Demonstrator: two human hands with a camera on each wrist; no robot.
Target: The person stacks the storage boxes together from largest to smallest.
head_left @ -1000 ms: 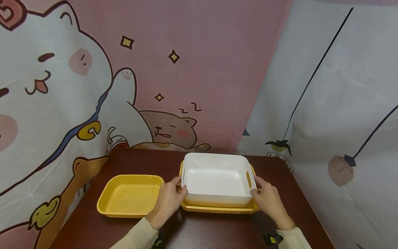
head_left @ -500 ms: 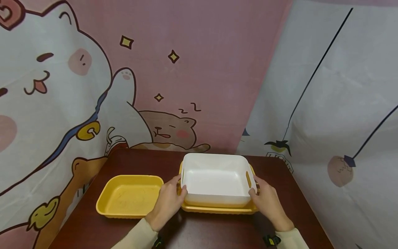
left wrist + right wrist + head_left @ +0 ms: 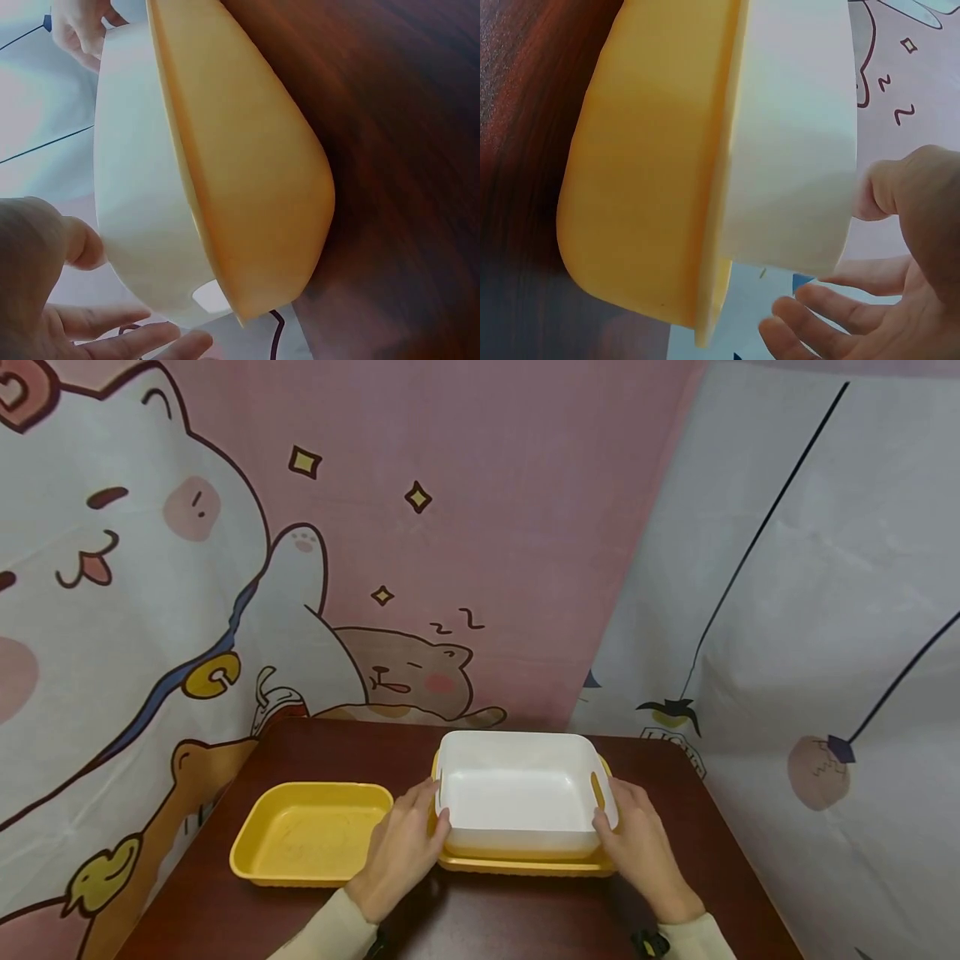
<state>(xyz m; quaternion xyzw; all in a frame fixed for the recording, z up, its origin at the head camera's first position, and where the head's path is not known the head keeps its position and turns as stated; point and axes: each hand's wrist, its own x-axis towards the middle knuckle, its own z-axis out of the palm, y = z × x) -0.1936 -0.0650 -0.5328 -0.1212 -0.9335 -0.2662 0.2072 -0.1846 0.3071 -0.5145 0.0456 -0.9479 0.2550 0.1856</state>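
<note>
Bin: white bin (image 3: 522, 793) sits nested inside a yellow tray (image 3: 525, 862), right of centre on the dark wooden table (image 3: 315, 743); only the tray's rim and outer wall show past the bin's sides.
Left hand: left hand (image 3: 401, 847) lies flat against the bin's left end wall, fingers nearly straight and reaching up to the handle slot; the wrist view shows the fingers (image 3: 112, 330) spread, curled round nothing.
Right hand: right hand (image 3: 636, 847) mirrors it on the right end wall; fingers (image 3: 840, 319) extended and loosely spread, thumb near the rim. No closed grasp seen on either side.
Reason for hold (judgement): palms on opposite ends would squeeze the bin between them and keep it level; the slots sit just at the fingertips.
Materials: bin is smooth, glossy plastic, rectangular with rounded corners and sloped walls; tray is matte yellow plastic, shallow, with a flared lip.
Second tray: yellow tray on the left (image 3: 311, 831), same shape, stands apart from the left hand; its floor looks faintly scuffed.
Backdrop: printed cartoon cloth hangs behind the table.
</note>
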